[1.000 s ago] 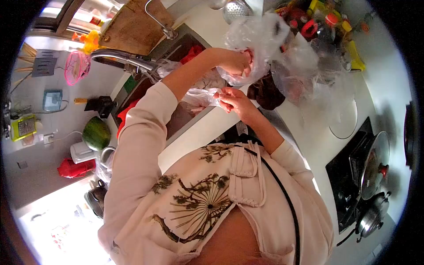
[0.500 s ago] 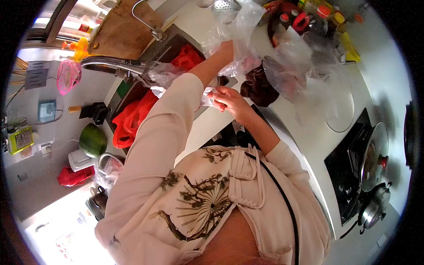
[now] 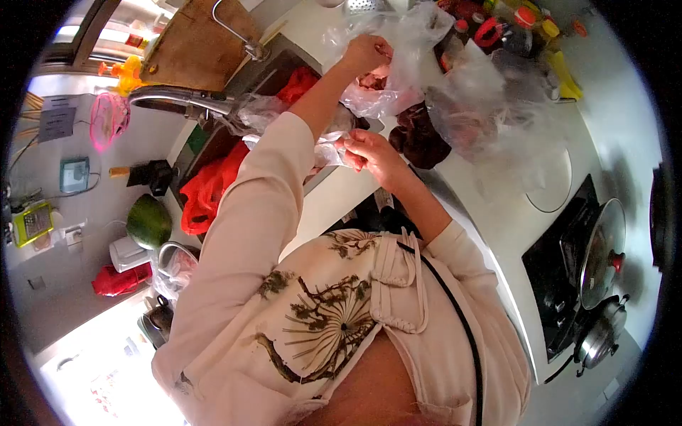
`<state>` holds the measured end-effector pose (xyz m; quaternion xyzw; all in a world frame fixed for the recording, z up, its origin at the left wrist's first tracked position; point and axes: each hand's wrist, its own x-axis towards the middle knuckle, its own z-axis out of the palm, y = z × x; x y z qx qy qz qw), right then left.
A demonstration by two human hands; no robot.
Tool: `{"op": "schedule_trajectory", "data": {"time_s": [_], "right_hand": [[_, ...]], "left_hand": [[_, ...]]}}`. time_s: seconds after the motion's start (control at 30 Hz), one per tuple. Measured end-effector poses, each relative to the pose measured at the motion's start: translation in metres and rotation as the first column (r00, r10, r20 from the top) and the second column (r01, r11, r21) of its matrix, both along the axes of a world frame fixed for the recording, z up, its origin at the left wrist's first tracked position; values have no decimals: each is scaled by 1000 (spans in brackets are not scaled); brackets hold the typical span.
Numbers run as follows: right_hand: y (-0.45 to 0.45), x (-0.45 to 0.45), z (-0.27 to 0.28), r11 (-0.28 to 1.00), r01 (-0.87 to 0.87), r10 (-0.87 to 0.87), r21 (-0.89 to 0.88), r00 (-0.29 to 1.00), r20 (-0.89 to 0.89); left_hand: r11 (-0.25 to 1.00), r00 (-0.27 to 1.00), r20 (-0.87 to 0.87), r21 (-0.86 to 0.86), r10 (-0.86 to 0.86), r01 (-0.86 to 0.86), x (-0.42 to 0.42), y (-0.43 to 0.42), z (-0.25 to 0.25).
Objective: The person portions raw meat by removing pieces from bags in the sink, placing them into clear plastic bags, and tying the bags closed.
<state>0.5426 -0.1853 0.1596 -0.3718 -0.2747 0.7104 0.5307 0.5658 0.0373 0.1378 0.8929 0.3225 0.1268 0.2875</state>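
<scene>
My left hand [image 3: 368, 55] is over the mouth of a clear plastic bag [image 3: 398, 99] on the counter. Its fingers are curled against a pinkish piece of raw meat [image 3: 374, 78], partly hidden by the hand and the bag film. My right hand [image 3: 373, 153] pinches the crumpled edge of another thin plastic bag [image 3: 330, 150] at the sink's near side. Beside both hands lies a dark brown-red lump [image 3: 420, 138], perhaps meat or liver.
Red plastic bags [image 3: 213, 188] lie in and over the sink, under the faucet [image 3: 185, 99]. Loose clear bags [image 3: 490, 113] and bottles [image 3: 522, 28] crowd the counter's right side. Farther right are a black stove [image 3: 561, 263], a glass lid [image 3: 604, 248] and a steel pot [image 3: 600, 341].
My left hand has risen slightly and its fingers now show, curled at the bag, which has spread to reveal raw meat. My right hand has shifted slightly, still pinching plastic.
</scene>
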Motion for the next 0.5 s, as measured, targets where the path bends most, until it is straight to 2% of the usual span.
{"op": "schedule_trajectory", "data": {"time_s": [0.03,0.07,0.2,0.27,0.3,0.4,0.5], "right_hand": [[1,1,0,1000,-11,11,7,1000,-3],[2,1,0,1000,-22,22,7,1000,-2],[6,0,0,1000,1,-1,16,1000,-26],[8,0,3,1000,-7,8,14,999,-44],[9,-1,3,1000,-19,19,13,999,-44],[13,0,3,999,-34,35,9,998,-56],[17,0,5,1000,-6,7,4,998,-66]], "left_hand": [[998,999,13,-63,32,-31,-3,3,7],[977,998,44,-209,44,-34,-9,-7,25],[970,990,132,-243,42,-9,-20,-3,27],[812,940,304,-581,158,51,-22,-6,40],[812,938,304,-581,169,42,-22,-5,42],[622,839,442,-765,318,168,-22,-6,57],[566,787,474,-800,396,197,-28,-8,75]]}}
